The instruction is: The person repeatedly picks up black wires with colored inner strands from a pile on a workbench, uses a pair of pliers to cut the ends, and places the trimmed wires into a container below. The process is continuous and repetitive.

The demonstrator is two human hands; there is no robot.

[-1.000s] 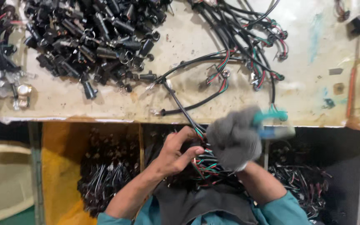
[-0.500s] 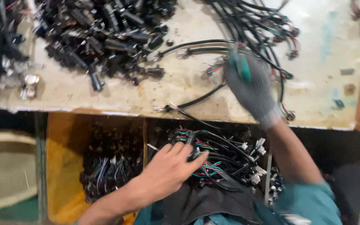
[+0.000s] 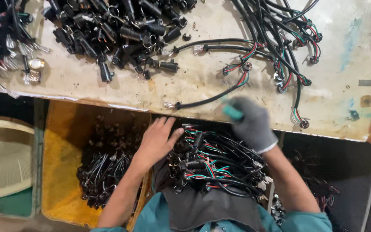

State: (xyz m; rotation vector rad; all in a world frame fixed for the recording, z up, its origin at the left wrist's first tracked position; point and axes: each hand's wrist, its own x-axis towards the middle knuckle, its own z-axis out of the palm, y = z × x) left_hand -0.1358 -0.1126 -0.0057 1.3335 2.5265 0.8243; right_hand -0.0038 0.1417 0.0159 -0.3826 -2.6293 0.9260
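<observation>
left hand (image 3: 157,139): bare, palm down, fingers spread and flat. Rests on the left edge of the cable bundle (image 3: 217,165) in the person's lap. Not pinching anything.
right hand (image 3: 250,122): in a grey glove, curled around a teal-handled tool (image 3: 232,111). Sits at the near edge of the tabletop (image 3: 194,88), blurred. Tool tip not visible; can't tell what kind of tool it is.
cable bundle: black leads with red, green and white wires and white end connectors, heaped on a dark cloth (image 3: 207,208) over the lap, between both forearms.
single cable (image 3: 211,98): black, lying on the tabletop just left of the gloved hand, bare end pointing left, coloured wires at the other end.
loose cables (image 3: 280,47): more black leads with red/green wires fanned across the tabletop top right, well above the right hand.
connector pile (image 3: 121,30): black plug parts and small metal rings heaped top centre-left on the tabletop.
yellow bin (image 3: 65,172): under the tabletop edge on the left, holds more dark wired parts; left forearm crosses its right wall.
cream basket (image 3: 5,159): far left, beside the bin.
tabletop: pale, stained, scuffed surface.
</observation>
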